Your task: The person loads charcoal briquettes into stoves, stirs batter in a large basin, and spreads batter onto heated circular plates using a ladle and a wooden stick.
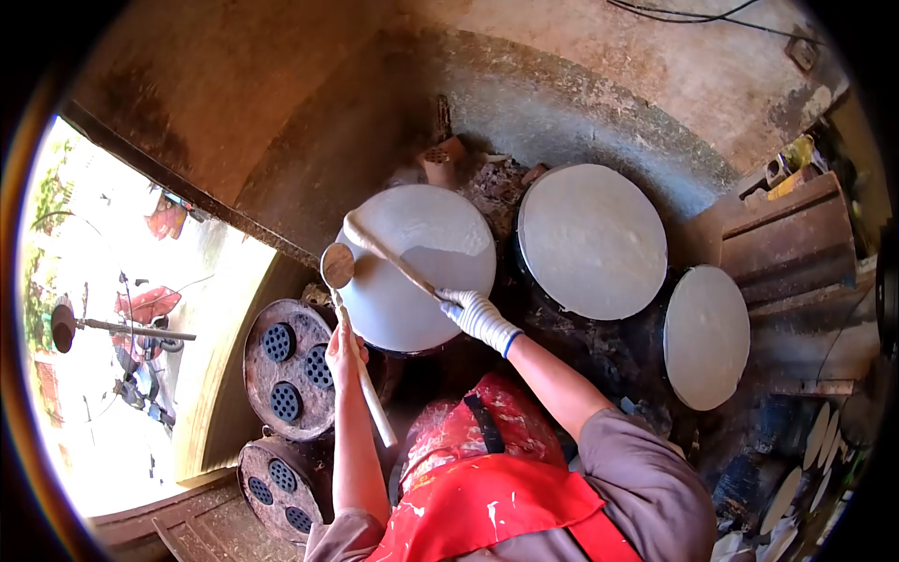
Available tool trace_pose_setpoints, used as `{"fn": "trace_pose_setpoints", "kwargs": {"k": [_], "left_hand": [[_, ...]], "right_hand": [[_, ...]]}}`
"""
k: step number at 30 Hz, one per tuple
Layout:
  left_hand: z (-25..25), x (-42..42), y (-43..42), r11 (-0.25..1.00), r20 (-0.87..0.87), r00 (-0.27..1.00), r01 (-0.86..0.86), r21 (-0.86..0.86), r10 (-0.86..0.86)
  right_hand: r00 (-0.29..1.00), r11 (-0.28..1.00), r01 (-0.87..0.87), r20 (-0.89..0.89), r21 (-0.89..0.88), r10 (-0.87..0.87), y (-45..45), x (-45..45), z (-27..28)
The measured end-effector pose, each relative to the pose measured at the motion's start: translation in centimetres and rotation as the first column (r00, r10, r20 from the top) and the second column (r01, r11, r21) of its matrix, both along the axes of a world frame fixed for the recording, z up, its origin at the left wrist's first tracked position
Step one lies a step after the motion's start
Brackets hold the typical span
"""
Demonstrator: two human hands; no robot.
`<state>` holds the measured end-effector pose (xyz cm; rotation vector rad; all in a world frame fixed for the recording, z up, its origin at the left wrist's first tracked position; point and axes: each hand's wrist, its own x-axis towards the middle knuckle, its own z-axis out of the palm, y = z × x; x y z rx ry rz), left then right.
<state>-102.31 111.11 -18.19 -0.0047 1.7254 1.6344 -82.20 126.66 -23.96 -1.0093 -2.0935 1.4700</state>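
Observation:
My right hand (479, 321), in a striped knit glove with a blue cuff, is closed around a wooden stick (398, 262). The stick's far end is thick and coated white, and it lies over the left side of a round white cloth-like top (412, 309). Bare fingers of my left hand (346, 356) wrap around the handle of a round-headed ladle (337, 266), held upright at that top's left edge. A pale rod (376, 409) extends below this hand; whether it is the same handle, I cannot tell.
Two more round white tops (593, 242) (707, 337) stand to the right. At left are drums (257, 361) with several perforated black briquettes (286, 401). A curved wall (581, 94) rises behind, beside a bright opening. Stacked pale discs (782, 501) lie at lower right.

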Motion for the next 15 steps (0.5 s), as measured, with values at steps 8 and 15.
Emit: {"fn": "trace_pose_setpoints", "kwargs": {"k": [8, 15], "left_hand": [[-1.5, 0.3, -1.9, 1.000, 0.023, 1.000, -0.005, 0.002, 0.005], [-0.9, 1.2, -2.4, 0.997, 0.033, 0.997, -0.071, 0.000, 0.071]], "right_hand": [[0.999, 0.991, -0.012, 0.040, 0.137, 0.006, 8.4, 1.6, 0.1], [0.958, 0.951, -0.285, 0.008, 0.122, 0.286, 4.7, 2.5, 1.0]]}}
